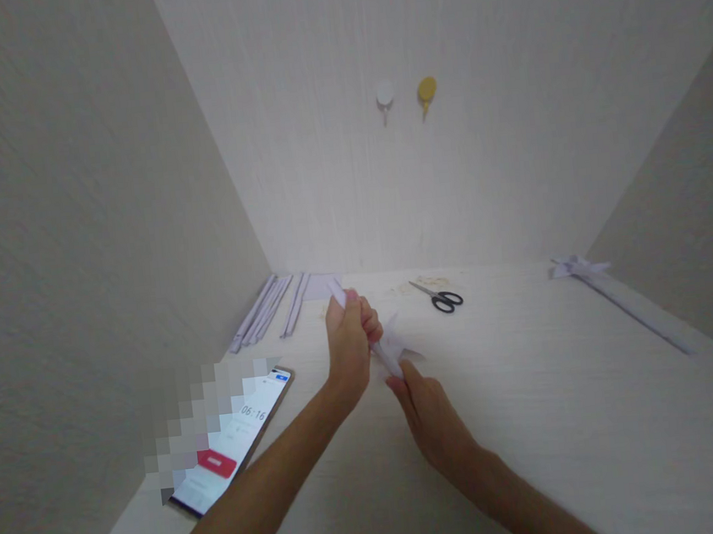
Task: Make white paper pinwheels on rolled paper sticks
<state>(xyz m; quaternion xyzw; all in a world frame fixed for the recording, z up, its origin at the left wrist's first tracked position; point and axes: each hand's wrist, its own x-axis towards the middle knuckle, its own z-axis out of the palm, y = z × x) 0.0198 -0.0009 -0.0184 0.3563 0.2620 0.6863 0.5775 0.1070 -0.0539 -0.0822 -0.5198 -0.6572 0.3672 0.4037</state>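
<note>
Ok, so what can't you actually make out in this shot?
- Folded paper piece, head view: its middle is covered by the left hand and right hand.
- Phone, head view: left part pixelated, small text unreadable.
- Paper strips, head view: too far to count.
- Both elbows: cut off by the bottom edge.

Pale walls [69, 204] are standing around a light wooden table [569, 414]; two round hooks [406, 96] are sticking on the back wall.

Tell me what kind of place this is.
Probably a home craft nook: a pale desk boxed in by plain walls. Both hands, left hand and right hand, hold a folded paper piece, with scissors, paper strips and a phone lying nearby.
</note>
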